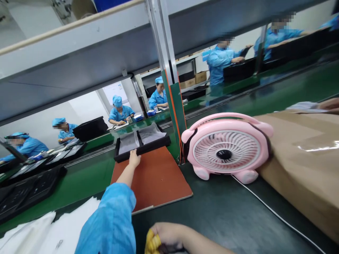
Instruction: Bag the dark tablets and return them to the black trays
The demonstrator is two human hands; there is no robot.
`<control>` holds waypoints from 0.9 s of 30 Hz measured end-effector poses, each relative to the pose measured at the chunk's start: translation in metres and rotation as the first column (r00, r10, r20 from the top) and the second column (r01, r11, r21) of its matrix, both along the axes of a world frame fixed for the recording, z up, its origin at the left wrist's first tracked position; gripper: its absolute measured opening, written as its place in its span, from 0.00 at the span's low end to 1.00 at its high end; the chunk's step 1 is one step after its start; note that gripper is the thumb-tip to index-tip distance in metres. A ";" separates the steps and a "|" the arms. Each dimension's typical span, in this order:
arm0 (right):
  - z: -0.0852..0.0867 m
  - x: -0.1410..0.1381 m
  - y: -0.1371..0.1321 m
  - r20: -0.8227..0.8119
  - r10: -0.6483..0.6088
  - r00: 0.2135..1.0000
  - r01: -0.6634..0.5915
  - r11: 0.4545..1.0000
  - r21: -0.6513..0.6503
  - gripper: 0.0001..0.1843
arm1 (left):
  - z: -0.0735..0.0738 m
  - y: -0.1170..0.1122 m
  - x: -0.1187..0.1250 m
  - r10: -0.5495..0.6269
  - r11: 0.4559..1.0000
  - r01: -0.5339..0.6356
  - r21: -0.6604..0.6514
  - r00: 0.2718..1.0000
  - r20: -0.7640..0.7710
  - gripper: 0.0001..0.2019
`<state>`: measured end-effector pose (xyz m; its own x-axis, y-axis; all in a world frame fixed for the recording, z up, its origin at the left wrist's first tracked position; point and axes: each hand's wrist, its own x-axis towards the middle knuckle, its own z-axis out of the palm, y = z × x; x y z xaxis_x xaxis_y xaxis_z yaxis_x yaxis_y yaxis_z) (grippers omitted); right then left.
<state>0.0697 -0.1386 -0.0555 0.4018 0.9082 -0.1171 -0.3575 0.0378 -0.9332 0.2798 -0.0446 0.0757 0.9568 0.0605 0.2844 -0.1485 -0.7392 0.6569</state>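
My left hand (134, 159), reaching out in a blue sleeve, has its fingers closed on the near rim of a black tray (128, 153). Two compartments of the tray hold whitish translucent sheets (152, 137). Beneath my forearm lies a reddish-brown board (161, 180), partly on the green conveyor belt. Close to the bottom edge is my right hand (169, 234), curled, with yellow coverings (153, 242) on its fingertips. What it holds, if anything, is hidden.
A pink fan (225, 151) with a white cable (275, 208) stands beside a large cardboard box (304, 151). White sheets (71, 222) lie at lower left. More black trays (31, 190) sit on the belt (92, 180). A metal post (169, 70) and overhead shelf frame the view; several co-workers sit beyond.
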 end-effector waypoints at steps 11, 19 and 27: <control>0.036 -0.007 -0.012 -0.056 -0.281 0.958 0.284 0.958 0.037 0.15 | -0.038 0.148 -0.206 0.186 0.983 -0.185 -0.015 0.975 0.123 0.26; 0.026 -0.007 -0.002 0.081 -0.519 0.851 0.511 0.853 0.105 0.21 | -0.065 0.162 -0.227 0.408 0.841 -0.302 0.449 0.899 -0.159 0.24; 0.029 -0.022 0.057 0.295 -0.441 0.848 0.436 0.896 0.088 0.12 | -0.018 0.123 -0.129 0.045 0.995 -0.058 -0.078 0.987 -0.155 0.30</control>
<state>0.0474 -0.0815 -0.0270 0.7716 0.6301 0.0866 -0.0041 0.1410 -0.9900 0.1503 0.0788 0.0575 0.9836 0.1283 0.1266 -0.0042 -0.6856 0.7280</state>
